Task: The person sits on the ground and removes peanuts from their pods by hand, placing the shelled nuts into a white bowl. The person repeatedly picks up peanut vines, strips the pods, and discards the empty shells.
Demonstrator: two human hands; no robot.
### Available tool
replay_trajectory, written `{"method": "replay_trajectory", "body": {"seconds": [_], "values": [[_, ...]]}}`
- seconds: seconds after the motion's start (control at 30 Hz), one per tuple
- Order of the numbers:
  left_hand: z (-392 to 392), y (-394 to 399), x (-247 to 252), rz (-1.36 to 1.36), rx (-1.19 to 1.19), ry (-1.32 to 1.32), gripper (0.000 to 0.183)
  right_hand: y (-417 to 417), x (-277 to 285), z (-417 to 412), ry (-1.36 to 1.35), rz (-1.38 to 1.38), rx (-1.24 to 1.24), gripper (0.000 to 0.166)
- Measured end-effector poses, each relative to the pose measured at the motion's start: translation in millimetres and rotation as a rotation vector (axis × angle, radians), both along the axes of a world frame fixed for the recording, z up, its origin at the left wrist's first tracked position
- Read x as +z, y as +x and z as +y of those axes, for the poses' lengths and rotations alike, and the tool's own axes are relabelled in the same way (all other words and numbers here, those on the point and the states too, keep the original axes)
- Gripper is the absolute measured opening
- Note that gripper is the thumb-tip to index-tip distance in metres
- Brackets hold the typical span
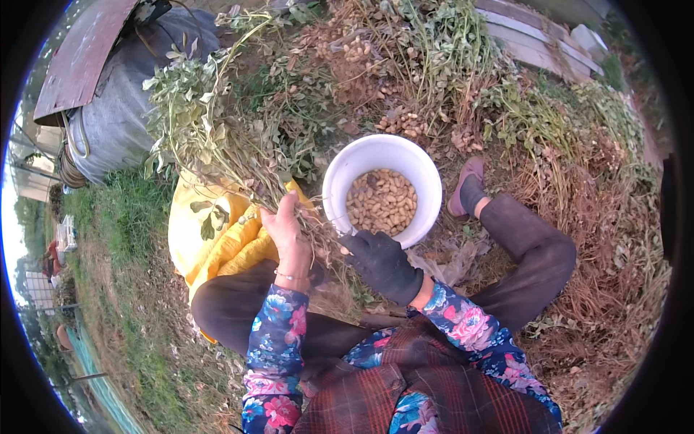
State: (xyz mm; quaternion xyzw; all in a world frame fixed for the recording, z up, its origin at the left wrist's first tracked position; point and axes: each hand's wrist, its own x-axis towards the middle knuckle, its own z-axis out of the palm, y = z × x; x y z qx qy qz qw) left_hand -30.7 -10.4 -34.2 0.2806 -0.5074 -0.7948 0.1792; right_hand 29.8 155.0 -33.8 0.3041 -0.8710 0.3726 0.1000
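My bare left hand grips a bundle of uprooted peanut plants by the stems, with the leafy tops spreading up and to the left. At the root end, my right hand wears a dark glove, its fingers closed at the thin roots beside a pale peanut pod. Whether the pod is pinched between them is hard to make out. Just beyond the glove stands a white plastic bucket, partly filled with unshelled peanuts.
A yellow woven sack lies by my left knee. Heaps of pulled peanut plants with pods surround the bucket at the back and right. A grey tarp-covered pile stands at the back left, beside grass. My shoe rests right of the bucket.
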Motion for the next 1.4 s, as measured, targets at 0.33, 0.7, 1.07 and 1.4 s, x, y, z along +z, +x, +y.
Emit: {"method": "replay_trajectory", "body": {"seconds": [0.33, 0.7, 1.07, 1.4], "values": [[-29, -11, 20, 0.062, 0.132, 0.083, 0.021, 28, 39, 49, -0.040, -0.116, -0.059, 0.035], [-28, -1, 22, 0.231, -0.171, 0.454, 0.011, -22, 45, 29, -0.341, -0.208, 0.014, 0.029], [6, -1, 21, 0.085, 0.049, 0.119, 0.016, -8, 26, -35, 0.118, 0.117, -0.057, 0.029], [5, 2, 21, 0.032, 0.081, 0.096, 0.027, -9, 25, -25, -0.336, -0.062, 0.047, 0.014]]}}
